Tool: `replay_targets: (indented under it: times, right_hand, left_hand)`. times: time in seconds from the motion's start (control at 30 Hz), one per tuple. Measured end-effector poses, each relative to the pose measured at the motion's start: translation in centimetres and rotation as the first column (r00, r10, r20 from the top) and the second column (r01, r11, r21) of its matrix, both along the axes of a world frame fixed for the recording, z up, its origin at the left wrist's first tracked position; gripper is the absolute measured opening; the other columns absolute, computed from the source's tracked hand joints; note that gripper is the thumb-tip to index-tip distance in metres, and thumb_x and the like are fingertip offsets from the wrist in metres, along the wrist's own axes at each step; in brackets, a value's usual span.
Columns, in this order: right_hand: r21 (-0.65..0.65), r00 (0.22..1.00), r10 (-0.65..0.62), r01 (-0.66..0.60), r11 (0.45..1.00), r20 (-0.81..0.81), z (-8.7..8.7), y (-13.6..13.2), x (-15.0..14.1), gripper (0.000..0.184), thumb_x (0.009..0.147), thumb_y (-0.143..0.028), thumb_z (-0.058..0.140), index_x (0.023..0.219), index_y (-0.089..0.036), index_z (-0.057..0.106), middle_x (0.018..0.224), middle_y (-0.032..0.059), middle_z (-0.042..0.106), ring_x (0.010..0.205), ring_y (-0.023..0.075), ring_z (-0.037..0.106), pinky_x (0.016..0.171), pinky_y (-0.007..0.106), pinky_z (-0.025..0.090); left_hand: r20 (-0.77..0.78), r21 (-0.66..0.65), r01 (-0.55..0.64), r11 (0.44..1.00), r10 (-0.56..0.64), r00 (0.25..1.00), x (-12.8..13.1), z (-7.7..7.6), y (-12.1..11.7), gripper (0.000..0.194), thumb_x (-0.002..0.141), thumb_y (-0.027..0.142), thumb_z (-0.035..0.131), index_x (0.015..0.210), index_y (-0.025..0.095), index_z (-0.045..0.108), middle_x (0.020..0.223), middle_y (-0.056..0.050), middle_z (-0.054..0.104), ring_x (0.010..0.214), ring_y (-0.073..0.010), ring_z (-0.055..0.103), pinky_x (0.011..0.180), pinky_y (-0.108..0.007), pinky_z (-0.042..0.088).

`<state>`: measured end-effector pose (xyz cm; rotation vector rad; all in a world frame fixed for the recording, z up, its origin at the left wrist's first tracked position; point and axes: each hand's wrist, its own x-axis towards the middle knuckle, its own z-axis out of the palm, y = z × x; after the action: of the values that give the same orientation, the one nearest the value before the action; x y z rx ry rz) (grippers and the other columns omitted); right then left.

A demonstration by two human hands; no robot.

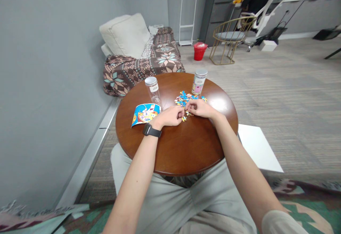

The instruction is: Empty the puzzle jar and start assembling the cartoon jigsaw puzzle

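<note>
A round wooden table (176,152) stands over the person's knees, and both hands are at its middle, by a loose heap of puzzle pieces (183,98). The left hand (170,116), with a black watch (151,130) on its wrist, has its fingers curled in close; whether a piece is pinched in them cannot be told. The right hand (199,108) is bent over the near side of the heap, thumb and fingertips close together, and what they have hold of is too small to tell. The two hands are near each other and partly hide the pieces there.

Two jars with silver lids stand upright beyond the hands: a clear jar (154,91) on the left and a printed jar (198,82) just behind the heap. One picture sheet (146,114) lies beside the left wrist, its long side running roughly across the table, its near left corner curving down. The pieces are too many and too overlapped to count; they point every way, and the heap spreads mostly sideways. One small piece (183,119) lies on the near side, by the left fingertips.

Past the table are one covered couch (162,54), one red bin (199,52) and one gold-framed chair (230,37).
</note>
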<state>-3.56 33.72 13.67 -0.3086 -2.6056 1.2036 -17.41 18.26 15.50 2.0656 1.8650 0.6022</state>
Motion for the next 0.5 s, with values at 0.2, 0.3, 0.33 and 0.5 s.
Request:
replay_targets:
  times: [0.2, 0.3, 0.33, 0.5]
  right_hand:
    - [-0.029, 1.0, 0.01, -0.01, 1.0, -0.008, -0.19, 0.15, -0.04, 0.016, 0.069, -0.022, 0.055, 0.079, -0.015, 0.065, 0.059, -0.0011, 0.058, 0.055, 0.0118, 0.05, 0.057, 0.024, 0.04]
    - [-0.094, 0.999, 0.02, -0.022, 0.995, -0.029, -0.02, 0.05, -0.04, 0.017, 0.071, -0.026, 0.057, 0.081, -0.015, 0.065, 0.06, -0.0013, 0.057, 0.055, 0.0116, 0.049, 0.056, 0.024, 0.04]
    - [-0.12, 0.999, 0.021, -0.026, 0.992, -0.042, 0.04, -0.01, -0.04, 0.018, 0.072, -0.028, 0.058, 0.082, -0.015, 0.065, 0.061, -0.0013, 0.057, 0.055, 0.0114, 0.049, 0.055, 0.024, 0.04]
    - [-0.186, 0.996, 0.011, -0.026, 0.982, -0.083, 0.17, -0.16, -0.02, 0.021, 0.073, -0.033, 0.06, 0.084, -0.015, 0.064, 0.062, -0.0017, 0.054, 0.056, 0.0108, 0.047, 0.054, 0.023, 0.038]
  left_hand:
    - [0.083, -0.04, -0.034, 0.999, 0.037, 0.996, 0.21, 0.41, -0.13, 0.011, 0.067, 0.008, 0.054, 0.072, 0.018, 0.057, 0.067, 0.002, 0.058, 0.061, -0.0124, 0.051, 0.061, -0.024, 0.039]
    - [0.18, -0.068, -0.065, 0.996, 0.077, 0.981, 0.18, 0.47, -0.11, 0.009, 0.071, 0.01, 0.054, 0.074, 0.018, 0.058, 0.069, 0.001, 0.061, 0.063, -0.0125, 0.055, 0.062, -0.023, 0.041]
    - [0.211, -0.069, -0.073, 0.995, 0.086, 0.974, 0.13, 0.45, -0.1, 0.009, 0.072, 0.01, 0.054, 0.076, 0.017, 0.058, 0.071, 0.001, 0.062, 0.064, -0.0126, 0.057, 0.063, -0.023, 0.042]
    - [0.251, -0.066, -0.11, 0.992, 0.124, 0.96, -0.23, 0.07, 0.07, 0.015, 0.073, 0.012, 0.059, 0.088, 0.016, 0.062, 0.075, 0.001, 0.063, 0.067, -0.0132, 0.058, 0.065, -0.023, 0.044]
